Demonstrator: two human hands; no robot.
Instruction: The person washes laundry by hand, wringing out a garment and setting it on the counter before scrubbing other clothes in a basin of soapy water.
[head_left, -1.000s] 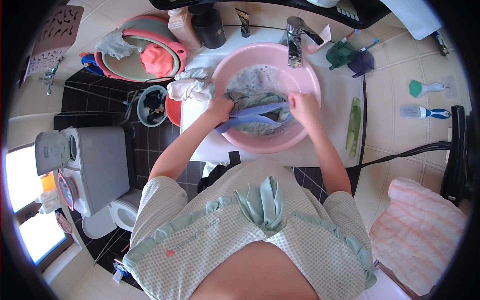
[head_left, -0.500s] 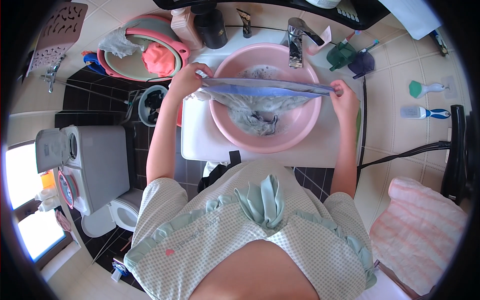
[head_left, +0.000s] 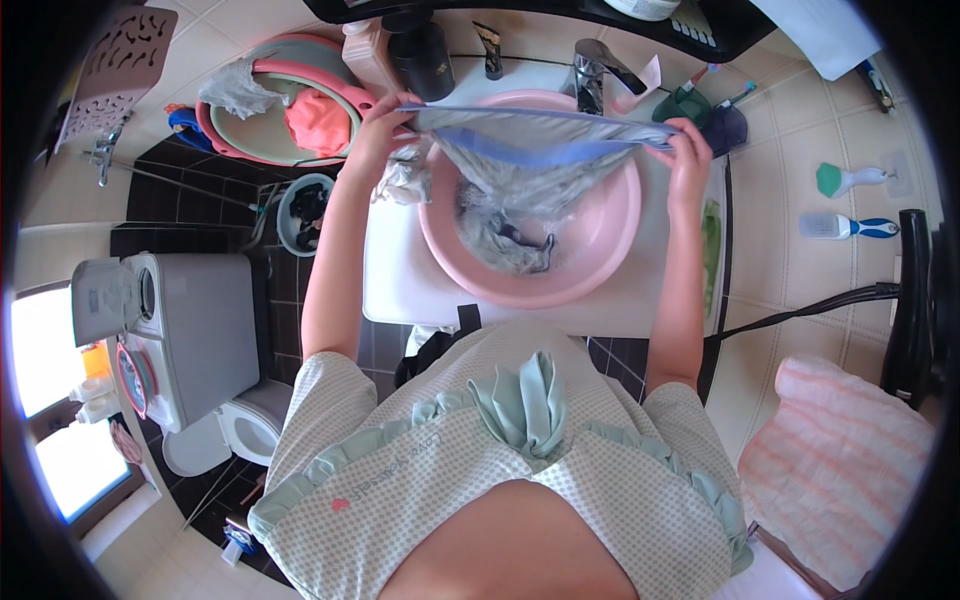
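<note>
A wet grey garment with a blue band is stretched wide above the pink basin. My left hand pinches one end of the band, and my right hand grips the other end. The band gapes open between them, and the grey cloth droops down into the basin. Sudsy water and a bunched part of grey cloth with a dark blue edge lie inside. A crumpled whitish cloth hangs over the basin's left side, below my left hand; whether it joins the garment I cannot tell.
Behind the basin stand a chrome faucet, a black bottle and a small dark tube. Toothbrush cups are at the far right. Nested tubs with clothes stand left of the white sink counter. A green object lies on its right edge.
Both hands have lifted the band upward and away from me. Its opening has spread from a narrow strip into a wide gap. The whitish cloth at the left now hangs free below my hand.
</note>
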